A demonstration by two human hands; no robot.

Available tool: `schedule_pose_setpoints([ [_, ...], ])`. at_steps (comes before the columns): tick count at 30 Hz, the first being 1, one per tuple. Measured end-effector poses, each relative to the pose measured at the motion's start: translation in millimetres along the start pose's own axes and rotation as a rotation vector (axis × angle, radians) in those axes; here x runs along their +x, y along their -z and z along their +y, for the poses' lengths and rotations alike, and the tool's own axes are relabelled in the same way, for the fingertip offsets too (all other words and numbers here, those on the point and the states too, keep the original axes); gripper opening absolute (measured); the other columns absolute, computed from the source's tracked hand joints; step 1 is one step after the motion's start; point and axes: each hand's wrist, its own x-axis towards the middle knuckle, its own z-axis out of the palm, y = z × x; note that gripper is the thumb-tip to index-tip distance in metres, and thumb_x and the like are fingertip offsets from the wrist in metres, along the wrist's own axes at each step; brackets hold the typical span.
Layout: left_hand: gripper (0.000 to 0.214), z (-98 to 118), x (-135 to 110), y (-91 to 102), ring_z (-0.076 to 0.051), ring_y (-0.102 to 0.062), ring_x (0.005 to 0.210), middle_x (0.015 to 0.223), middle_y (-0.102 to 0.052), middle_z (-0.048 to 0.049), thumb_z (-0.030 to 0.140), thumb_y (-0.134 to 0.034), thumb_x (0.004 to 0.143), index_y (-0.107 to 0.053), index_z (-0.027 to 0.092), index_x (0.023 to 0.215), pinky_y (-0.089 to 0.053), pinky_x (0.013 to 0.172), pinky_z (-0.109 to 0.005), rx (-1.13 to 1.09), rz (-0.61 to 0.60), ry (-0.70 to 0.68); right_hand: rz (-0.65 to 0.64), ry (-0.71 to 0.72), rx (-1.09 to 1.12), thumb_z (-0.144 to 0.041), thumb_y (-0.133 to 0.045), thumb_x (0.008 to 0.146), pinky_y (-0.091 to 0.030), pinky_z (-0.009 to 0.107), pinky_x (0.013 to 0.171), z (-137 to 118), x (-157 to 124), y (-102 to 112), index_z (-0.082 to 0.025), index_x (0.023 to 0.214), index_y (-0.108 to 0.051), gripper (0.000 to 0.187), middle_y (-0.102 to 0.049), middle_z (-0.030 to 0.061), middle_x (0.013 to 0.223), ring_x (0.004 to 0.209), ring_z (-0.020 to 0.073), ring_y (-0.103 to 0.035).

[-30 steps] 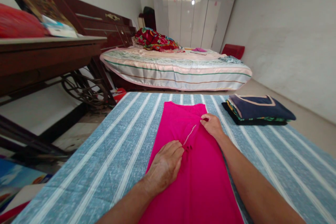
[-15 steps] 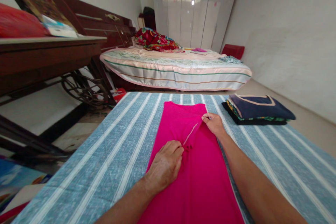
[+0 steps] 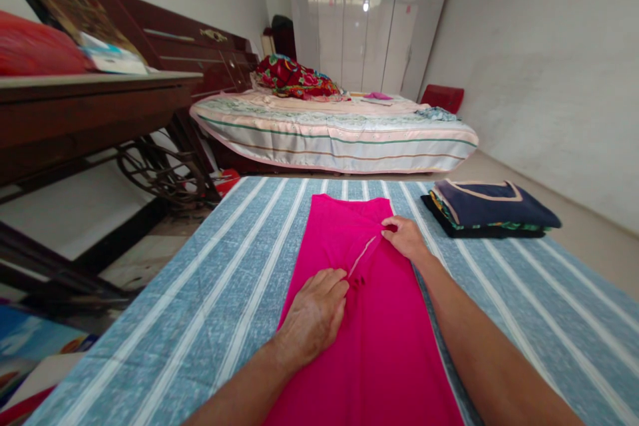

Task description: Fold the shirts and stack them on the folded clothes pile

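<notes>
A bright pink garment (image 3: pixel 369 339) lies lengthwise on a blue sheet with white stripes (image 3: pixel 200 293). My left hand (image 3: pixel 314 316) rests palm down on the garment's left half, and its fingertips pinch the near end of a thin pale fold edge. My right hand (image 3: pixel 407 238) is closed in a pinch on the far end of that same edge, close to the garment's right side. The edge runs as a slanted line between my two hands.
A stack of folded clothes (image 3: pixel 492 208) with a dark blue piece on top sits on the sheet at the right. A bed (image 3: pixel 334 130) with a red bundle stands behind. A dark wooden table (image 3: pixel 74 106) is at the left, and white wardrobes are at the back.
My right hand has shifted very slightly along the pink garment's edge and back. The left hand has stayed in place.
</notes>
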Motion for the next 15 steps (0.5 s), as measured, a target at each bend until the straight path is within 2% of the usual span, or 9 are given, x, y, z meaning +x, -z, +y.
schedule_pose_setpoints([
  [4, 0.022, 0.4, 0.6, 1.1, -0.02, -0.058, 0.102, 0.106, -0.064, -0.0073, 0.012, -0.043, 0.084, -0.059, 0.018, 0.098, -0.05, 0.093, -0.035, -0.025, 0.014, -0.01, 0.017, 0.002, -0.014, -0.022, -0.057, 0.072, -0.045, 0.031, 0.08, 2.0, 1.1, -2.4, -0.02, 0.077, -0.068, 0.012, -0.068, 0.0025, 0.086, 0.083, 0.0189, -0.061],
  [9, 0.02, -1.0, -0.8, -1.5, -0.02, -0.058, 0.101, 0.104, -0.063, -0.0069, 0.012, -0.045, 0.083, -0.058, 0.018, 0.098, -0.05, 0.093, -0.035, -0.025, 0.027, -0.014, 0.043, 0.012, 0.0, -0.032, -0.051, 0.08, -0.044, 0.028, 0.072, 3.1, 2.1, -2.3, -0.02, 0.07, -0.066, 0.022, -0.067, 0.001, 0.075, 0.072, 0.0174, -0.06],
  [15, 0.02, -1.1, -1.2, -2.1, -0.02, -0.057, 0.1, 0.103, -0.063, -0.007, 0.012, -0.046, 0.084, -0.057, 0.017, 0.1, -0.049, 0.093, -0.036, -0.032, 0.02, -0.014, 0.062, 0.028, -0.016, -0.034, -0.049, 0.081, -0.044, 0.028, 0.069, 4.9, 1.6, -1.8, -0.021, 0.066, -0.064, 0.025, -0.065, 0.0009, 0.07, 0.069, 0.0173, -0.059],
])
